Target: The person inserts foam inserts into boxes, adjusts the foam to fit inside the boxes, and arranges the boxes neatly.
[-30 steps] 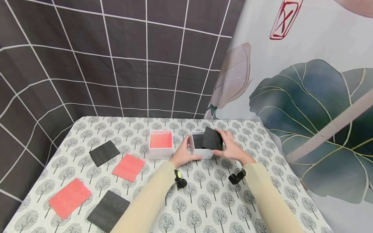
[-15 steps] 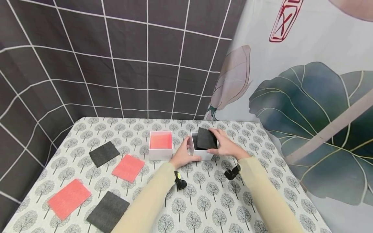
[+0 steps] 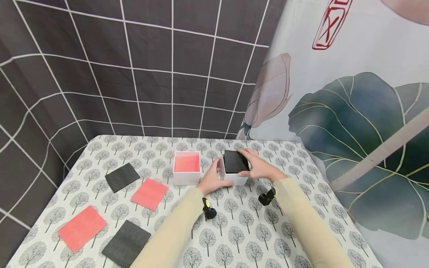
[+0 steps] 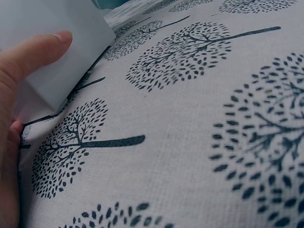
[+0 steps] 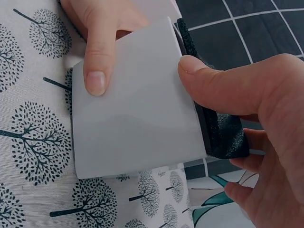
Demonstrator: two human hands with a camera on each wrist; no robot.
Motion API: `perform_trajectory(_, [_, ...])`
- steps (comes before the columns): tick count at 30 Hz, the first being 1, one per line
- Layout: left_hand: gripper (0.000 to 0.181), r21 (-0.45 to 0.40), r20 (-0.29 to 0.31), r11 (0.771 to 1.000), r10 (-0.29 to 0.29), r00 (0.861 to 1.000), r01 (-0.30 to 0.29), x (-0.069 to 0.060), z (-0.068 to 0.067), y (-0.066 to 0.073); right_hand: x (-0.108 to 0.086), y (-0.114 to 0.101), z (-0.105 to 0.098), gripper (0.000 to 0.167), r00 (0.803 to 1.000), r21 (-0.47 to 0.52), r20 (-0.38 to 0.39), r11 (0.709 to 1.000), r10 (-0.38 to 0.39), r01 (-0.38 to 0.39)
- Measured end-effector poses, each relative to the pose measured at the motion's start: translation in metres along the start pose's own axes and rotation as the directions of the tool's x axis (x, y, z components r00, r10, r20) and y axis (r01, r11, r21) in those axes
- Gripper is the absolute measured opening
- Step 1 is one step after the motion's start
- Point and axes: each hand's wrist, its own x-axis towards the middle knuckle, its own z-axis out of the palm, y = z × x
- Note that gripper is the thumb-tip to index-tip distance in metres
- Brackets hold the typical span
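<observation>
In the head view, a black cloth [image 3: 235, 161] lies across the opening of the right-hand white box [image 3: 237, 181]. My right hand [image 3: 260, 166] grips the cloth at its right side, thumb at the near edge and fingers at the far edge. The right wrist view shows that thumb beside the box rim, with the cloth [image 5: 227, 135] rising out of the opening. My left hand [image 3: 213, 178] holds the box at its left side, its thumb [image 4: 47, 48] against the front wall. Most of the box's inside is hidden under the cloth.
Left of it stands another white box [image 3: 186, 179] with red cloth [image 3: 186, 162] inside. Farther left lie two black cloths [image 3: 122, 177] and two red cloths [image 3: 149, 194], spread flat on the tree-patterned tablecloth [image 3: 231, 223]. A dark gridded curtain [image 3: 151, 85] hangs behind.
My right hand has moved left with the black cloth, which now covers nearly the whole box opening. The left hand has kept its hold on the box.
</observation>
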Motion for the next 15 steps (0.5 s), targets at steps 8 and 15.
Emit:
perform_trajectory(8, [0.108,0.004,-0.013,0.999,0.034,0.999,-0.034,-0.001,0.002,0.001,0.004,0.003,-0.003,0.084,0.997,0.054,0.073,0.999,-0.003,-0.001])
perform_trajectory(15, [0.111,0.017,-0.018,0.999,0.027,0.999,-0.027,0.002,0.000,-0.001,0.007,0.011,-0.003,0.081,0.991,0.153,0.133,0.988,-0.003,-0.018])
